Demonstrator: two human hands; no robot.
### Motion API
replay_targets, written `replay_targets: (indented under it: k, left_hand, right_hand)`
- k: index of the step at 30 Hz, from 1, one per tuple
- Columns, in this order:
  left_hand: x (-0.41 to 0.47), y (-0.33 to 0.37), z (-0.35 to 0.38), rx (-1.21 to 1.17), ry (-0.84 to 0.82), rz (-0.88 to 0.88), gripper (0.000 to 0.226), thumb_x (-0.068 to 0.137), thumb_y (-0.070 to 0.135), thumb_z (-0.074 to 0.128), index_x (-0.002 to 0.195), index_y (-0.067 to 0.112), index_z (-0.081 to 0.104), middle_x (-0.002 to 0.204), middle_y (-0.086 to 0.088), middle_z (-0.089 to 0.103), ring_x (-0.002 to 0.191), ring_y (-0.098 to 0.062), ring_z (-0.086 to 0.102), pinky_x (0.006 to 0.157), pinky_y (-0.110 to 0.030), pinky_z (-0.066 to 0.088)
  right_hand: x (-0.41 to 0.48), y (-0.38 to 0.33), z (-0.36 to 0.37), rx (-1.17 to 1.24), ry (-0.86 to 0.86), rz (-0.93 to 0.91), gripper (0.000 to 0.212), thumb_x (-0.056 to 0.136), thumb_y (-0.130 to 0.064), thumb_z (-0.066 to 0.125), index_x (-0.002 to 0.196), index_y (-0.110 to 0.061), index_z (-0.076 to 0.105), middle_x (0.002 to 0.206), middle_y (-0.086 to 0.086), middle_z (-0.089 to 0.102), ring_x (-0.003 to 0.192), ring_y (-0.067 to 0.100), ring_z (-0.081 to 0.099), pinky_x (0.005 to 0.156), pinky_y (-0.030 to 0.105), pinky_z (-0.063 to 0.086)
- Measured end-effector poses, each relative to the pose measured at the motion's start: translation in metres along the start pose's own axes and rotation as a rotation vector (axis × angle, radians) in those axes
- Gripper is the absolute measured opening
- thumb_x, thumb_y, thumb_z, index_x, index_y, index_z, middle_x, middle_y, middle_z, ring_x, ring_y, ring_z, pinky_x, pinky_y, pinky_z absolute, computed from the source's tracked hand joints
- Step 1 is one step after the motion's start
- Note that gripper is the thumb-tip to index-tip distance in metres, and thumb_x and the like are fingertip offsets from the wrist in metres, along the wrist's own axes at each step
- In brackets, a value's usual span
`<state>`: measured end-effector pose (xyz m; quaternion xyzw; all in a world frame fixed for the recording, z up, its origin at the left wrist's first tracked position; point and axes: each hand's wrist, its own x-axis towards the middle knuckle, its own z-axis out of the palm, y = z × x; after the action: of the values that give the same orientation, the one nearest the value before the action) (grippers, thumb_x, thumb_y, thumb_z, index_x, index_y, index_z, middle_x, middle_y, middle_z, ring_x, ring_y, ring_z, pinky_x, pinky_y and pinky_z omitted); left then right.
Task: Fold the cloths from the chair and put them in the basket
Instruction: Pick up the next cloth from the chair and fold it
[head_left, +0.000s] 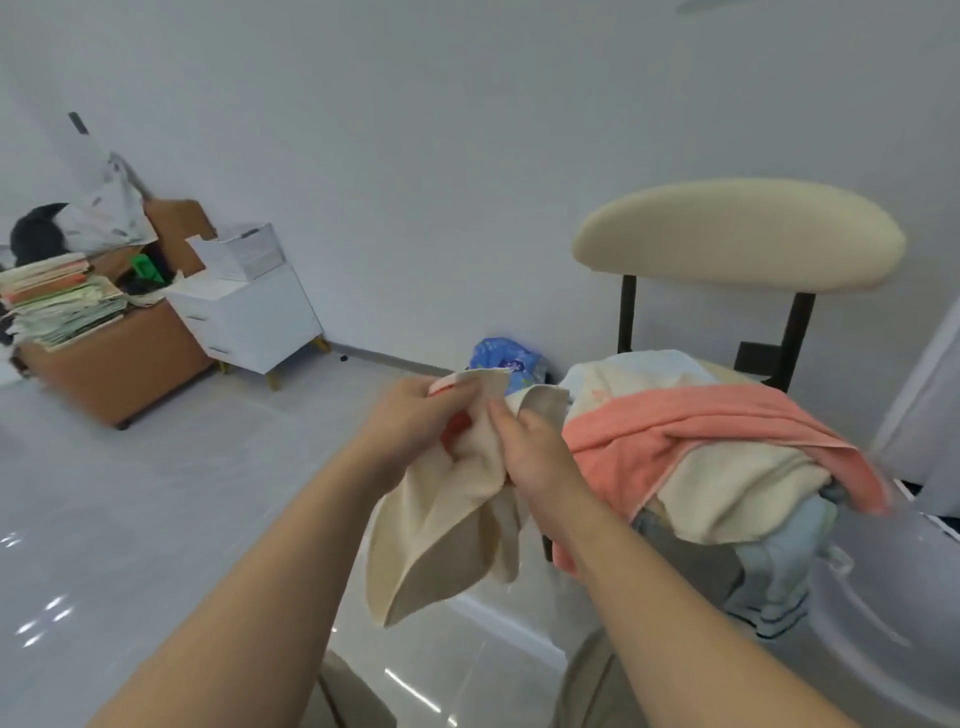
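A cream cloth (447, 525) with an orange patch hangs in front of me, held up in the air by both hands. My left hand (415, 421) pinches its upper edge. My right hand (535, 452) grips the bunched cloth just to the right. On the seat of the chair (737, 234) with the cream backrest lies a pile: a salmon-pink cloth (701, 421), another cream cloth (737, 488) and a pale blue cloth (779, 577) hanging down. A translucent grey basket (883, 613) shows at the lower right, partly cut off by the frame.
A blue plastic bag (501, 361) lies on the floor by the wall behind the chair. At the far left stand a brown box (114, 364) piled with papers and a white drawer cabinet (249, 317). Glossy grey floor tiles spread between them and me.
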<state>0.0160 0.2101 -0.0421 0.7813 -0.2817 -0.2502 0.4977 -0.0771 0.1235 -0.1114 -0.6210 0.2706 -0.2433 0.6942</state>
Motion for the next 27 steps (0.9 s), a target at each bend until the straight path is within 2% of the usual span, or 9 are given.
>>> replay_targets:
  k: [3,5,8,11,13,16,20,24,27]
  left_hand:
    - [0.010,-0.059,-0.010,0.046,0.090,-0.110,0.035,0.093,0.032,0.064,0.071,0.006,0.069,0.065,-0.010,0.070,0.061,-0.018,0.064,0.065,-0.030,0.052]
    - [0.017,-0.097,-0.013,0.072,0.125,-0.173,0.033,0.092,0.030,0.062,0.073,0.004,0.071,0.070,-0.010,0.073,0.067,-0.020,0.067,0.071,-0.033,0.054]
    - [0.028,-0.145,-0.018,0.143,0.162,-0.213,0.024,0.084,0.030,0.063,0.074,0.008,0.068,0.074,-0.008,0.071,0.076,-0.026,0.068,0.075,-0.042,0.055]
    - [0.042,-0.170,-0.020,0.237,0.144,-0.200,0.012,0.078,0.019,0.060,0.076,0.007,0.059,0.072,-0.008,0.060,0.069,-0.025,0.057,0.065,-0.040,0.052]
    - [0.052,-0.174,-0.018,0.219,0.111,-0.204,0.008,0.082,0.010,0.059,0.090,0.010,0.058,0.081,-0.004,0.064,0.073,-0.020,0.061,0.067,-0.038,0.054]
    - [0.059,-0.178,-0.016,0.144,0.027,-0.205,0.035,0.080,0.006,0.061,0.112,0.019,0.057,0.097,-0.002,0.070,0.083,-0.019,0.069,0.063,-0.033,0.059]
    - [0.055,-0.189,-0.013,0.270,-0.054,-0.102,0.026,0.077,0.016,0.068,0.102,0.021,0.068,0.080,0.000,0.074,0.071,-0.017,0.071,0.060,-0.033,0.060]
    - [0.050,-0.196,-0.013,0.309,-0.031,-0.007,0.006,0.088,0.028,0.065,0.089,0.024,0.069,0.070,0.003,0.072,0.064,-0.010,0.069,0.062,-0.031,0.057]
    - [0.046,-0.203,-0.016,0.357,0.030,-0.037,0.022,0.094,0.037,0.060,0.080,0.023,0.067,0.067,0.005,0.068,0.061,-0.007,0.063,0.058,-0.024,0.046]
  right_hand:
    - [0.008,0.049,0.019,-0.245,0.075,-0.046,0.046,0.095,-0.049,0.053,0.104,-0.008,0.070,0.109,0.006,0.066,0.102,0.018,0.064,0.095,0.036,0.049]
    - [0.008,0.077,0.027,-0.233,0.077,-0.006,0.031,0.095,-0.038,0.059,0.098,-0.009,0.070,0.104,0.005,0.064,0.094,0.013,0.063,0.082,0.024,0.047]
    - [0.008,0.114,0.038,-0.240,0.042,0.111,0.027,0.090,-0.031,0.061,0.076,-0.007,0.062,0.073,0.000,0.062,0.067,0.013,0.056,0.062,0.030,0.041]
    - [0.011,0.145,0.049,-0.188,0.095,0.218,0.021,0.085,-0.023,0.060,0.078,-0.003,0.057,0.067,0.000,0.051,0.064,0.015,0.047,0.059,0.031,0.035]
    - [0.014,0.159,0.056,-0.055,0.187,0.295,0.015,0.080,-0.018,0.064,0.079,-0.005,0.056,0.070,0.003,0.053,0.066,0.018,0.050,0.060,0.031,0.038]
    - [0.016,0.178,0.060,0.205,0.266,0.355,0.018,0.075,-0.002,0.065,0.086,-0.013,0.056,0.083,0.007,0.070,0.078,0.025,0.065,0.071,0.038,0.052]
    - [0.019,0.188,0.054,0.405,0.226,0.405,0.046,0.078,0.015,0.055,0.112,-0.015,0.063,0.104,0.009,0.075,0.097,0.031,0.071,0.089,0.046,0.057]
    - [0.021,0.193,0.059,0.380,0.139,0.422,0.039,0.072,0.000,0.061,0.108,-0.014,0.069,0.103,0.014,0.074,0.103,0.034,0.069,0.096,0.050,0.054]
    - [0.019,0.199,0.068,0.372,0.123,0.407,0.026,0.072,-0.029,0.072,0.096,-0.018,0.071,0.098,0.012,0.075,0.100,0.031,0.069,0.095,0.050,0.052]
